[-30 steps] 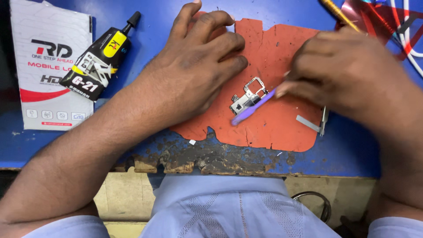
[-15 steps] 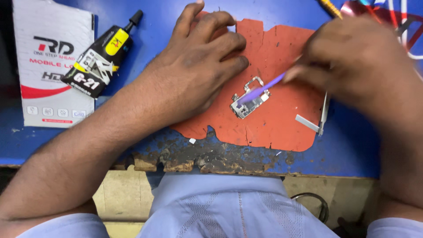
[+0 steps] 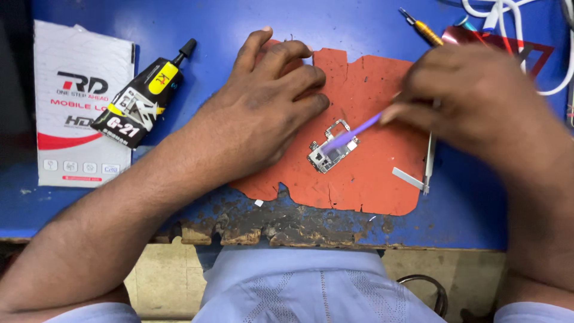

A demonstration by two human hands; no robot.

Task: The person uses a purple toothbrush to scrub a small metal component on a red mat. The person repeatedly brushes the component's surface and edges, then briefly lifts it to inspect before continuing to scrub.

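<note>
A worn blue worktop [image 3: 179, 24] carries an orange mat [image 3: 371, 179]. The left hand [image 3: 263, 113] lies flat and open on the mat. The right hand [image 3: 472, 101] pinches a purple tool [image 3: 353, 133], its tip touching a small circuit board [image 3: 332, 151] mid-mat. A glue tube [image 3: 143, 98] lies left.

Purple tool [image 3: 353, 133] now tip-down on board [image 3: 332, 151]

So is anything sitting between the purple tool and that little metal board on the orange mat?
Nothing visible does. The thin purple tool in the right hand reaches straight to the small silver circuit board on the orange rubber mat. The left hand rests flat on the mat beside the board, not over it.
</note>
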